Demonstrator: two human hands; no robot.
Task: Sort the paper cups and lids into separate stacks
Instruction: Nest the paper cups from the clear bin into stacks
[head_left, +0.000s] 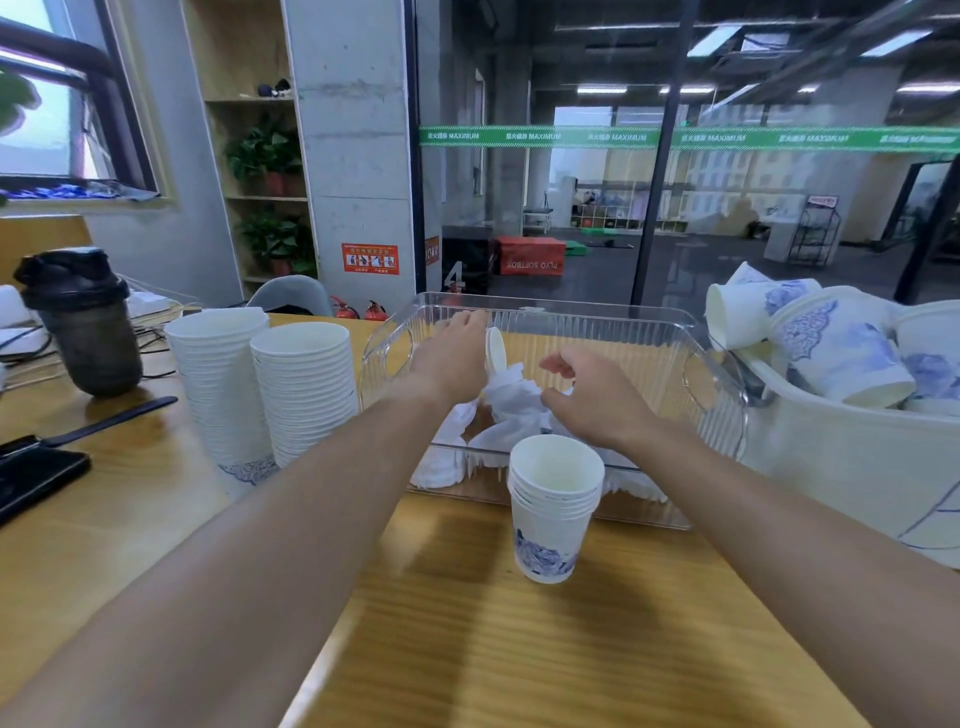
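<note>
over the clear bin (550, 312), both hands reach among the lids.
left hand (457, 353) pinches a white lid (496, 351) on edge; right hand (597, 395) hovers with fingers loosely curled, holding nothing, above a heap of lids (511, 400). a short stack of cups (553, 512) stands just in front of the bin, two tall stacks (265, 384) left, loose cups (831, 348) in a tub right.

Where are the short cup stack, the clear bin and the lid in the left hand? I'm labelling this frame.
short cup stack (551, 525), head view, on the top cup's outer wall.
clear bin (582, 325), head view, on its ribbed far wall.
lid (496, 349), head view, on its white face beside the left hand (453, 358).
</note>
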